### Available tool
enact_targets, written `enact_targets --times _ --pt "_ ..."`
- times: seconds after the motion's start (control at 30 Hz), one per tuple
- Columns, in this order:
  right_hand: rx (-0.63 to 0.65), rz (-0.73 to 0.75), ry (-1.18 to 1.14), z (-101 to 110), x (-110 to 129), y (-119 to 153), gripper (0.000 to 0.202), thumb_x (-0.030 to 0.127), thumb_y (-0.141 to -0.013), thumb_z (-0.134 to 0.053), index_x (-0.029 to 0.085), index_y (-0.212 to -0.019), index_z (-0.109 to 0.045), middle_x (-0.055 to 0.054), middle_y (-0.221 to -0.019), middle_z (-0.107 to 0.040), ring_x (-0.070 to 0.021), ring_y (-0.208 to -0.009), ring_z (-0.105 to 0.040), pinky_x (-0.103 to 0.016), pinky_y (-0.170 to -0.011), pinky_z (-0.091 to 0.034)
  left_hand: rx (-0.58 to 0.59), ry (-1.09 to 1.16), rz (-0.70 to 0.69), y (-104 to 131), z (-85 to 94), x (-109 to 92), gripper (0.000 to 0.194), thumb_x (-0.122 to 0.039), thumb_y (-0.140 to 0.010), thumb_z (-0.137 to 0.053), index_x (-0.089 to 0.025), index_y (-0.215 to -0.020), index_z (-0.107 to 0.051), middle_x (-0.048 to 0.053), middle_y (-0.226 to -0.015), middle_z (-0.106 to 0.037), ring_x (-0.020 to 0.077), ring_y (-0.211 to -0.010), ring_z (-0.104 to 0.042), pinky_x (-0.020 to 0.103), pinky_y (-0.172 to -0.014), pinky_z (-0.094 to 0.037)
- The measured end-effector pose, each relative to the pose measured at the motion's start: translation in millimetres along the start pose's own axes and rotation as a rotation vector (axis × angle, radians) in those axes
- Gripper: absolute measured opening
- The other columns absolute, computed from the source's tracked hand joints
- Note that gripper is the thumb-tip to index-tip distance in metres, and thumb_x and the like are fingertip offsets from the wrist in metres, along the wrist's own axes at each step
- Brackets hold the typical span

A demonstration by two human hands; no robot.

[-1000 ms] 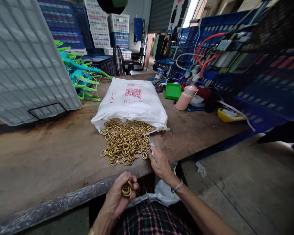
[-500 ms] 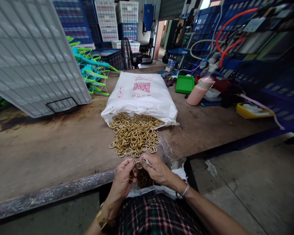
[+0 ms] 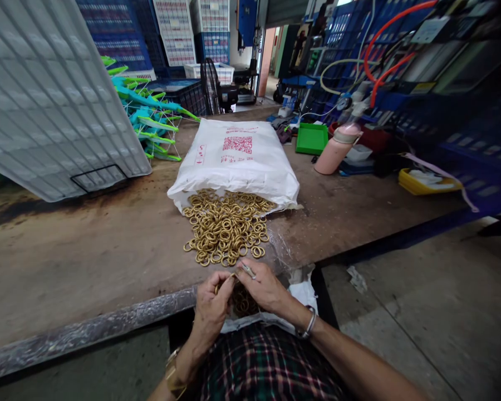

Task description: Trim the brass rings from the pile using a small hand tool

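My left hand (image 3: pixel 212 303) is closed on a brass ring (image 3: pixel 232 275), pinched between thumb and fingers at the table's front edge. Another ring seems tucked in its curled fingers. My right hand (image 3: pixel 264 288) grips a small metal tool (image 3: pixel 247 270), its thin tip pointing towards the ring; its exact kind is unclear. Just beyond both hands a heap of brass rings (image 3: pixel 223 231) spills from the mouth of a white sack (image 3: pixel 209 167). Below the hands, more rings (image 3: pixel 242 301) lie in an open white bag (image 3: pixel 265 319) at my lap, partly hidden.
A tilted white crate (image 3: pixel 67 111) stands at left beside teal and green plastic parts (image 3: pixel 150 120). To the right are a green tray (image 3: pixel 312 139), a pink bottle (image 3: pixel 334 151) and a yellow tray (image 3: pixel 426 186). The wooden table (image 3: pixel 87 250) ends close to my body.
My left fingers have turned and closed further round the ring, which shows less now. The tool in my right hand has tilted slightly. The whole view has shifted a little.
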State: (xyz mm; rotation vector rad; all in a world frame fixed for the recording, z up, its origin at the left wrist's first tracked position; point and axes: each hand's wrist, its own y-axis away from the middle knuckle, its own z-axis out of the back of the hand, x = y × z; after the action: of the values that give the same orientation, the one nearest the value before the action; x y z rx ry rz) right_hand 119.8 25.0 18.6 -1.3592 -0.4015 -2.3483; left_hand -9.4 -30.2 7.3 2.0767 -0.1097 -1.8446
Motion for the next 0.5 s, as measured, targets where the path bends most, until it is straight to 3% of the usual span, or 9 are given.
enact_targets --times 0.13,0.33,0.5 --pt "0.030 -0.085 -0.159 -2.8 -3.2 -4.2 0.022 0.029 -0.084 -0.041 0.019 -0.064 -0.041 0.006 -0.057 -0.040 -0.0090 -0.054 -0.035 -0.021 -0.051 -0.028 0.021 -0.059 -0.035 -0.4 0.5 2.3 0.032 -0.047 -0.072 -0.062 -0.016 -0.071 -0.061 -0.007 -0.046 -0.044 0.0057 -0.038 -0.034 0.018 -0.038 -0.029" --pt "-0.012 -0.058 -0.137 -5.3 -9.0 -4.7 0.022 0.029 -0.082 -0.043 0.019 -0.063 -0.041 0.006 -0.058 -0.037 -0.0084 -0.055 -0.033 -0.021 -0.051 -0.026 0.132 0.209 0.169 -0.1 0.6 2.8 0.032 -0.047 -0.070 -0.065 -0.017 -0.079 -0.055 -0.007 -0.052 -0.046 0.0057 -0.040 -0.038 0.016 -0.034 -0.029" --pt "0.005 -0.033 -0.145 -5.6 -7.4 -3.7 0.021 0.028 -0.083 -0.042 0.018 -0.065 -0.044 0.006 -0.058 -0.039 -0.0086 -0.055 -0.034 -0.021 -0.052 -0.027 0.149 0.285 0.202 -0.8 -0.8 1.1 0.033 -0.046 -0.070 -0.066 -0.017 -0.073 -0.050 -0.007 -0.053 -0.049 0.0043 -0.039 -0.037 0.014 -0.033 -0.027"
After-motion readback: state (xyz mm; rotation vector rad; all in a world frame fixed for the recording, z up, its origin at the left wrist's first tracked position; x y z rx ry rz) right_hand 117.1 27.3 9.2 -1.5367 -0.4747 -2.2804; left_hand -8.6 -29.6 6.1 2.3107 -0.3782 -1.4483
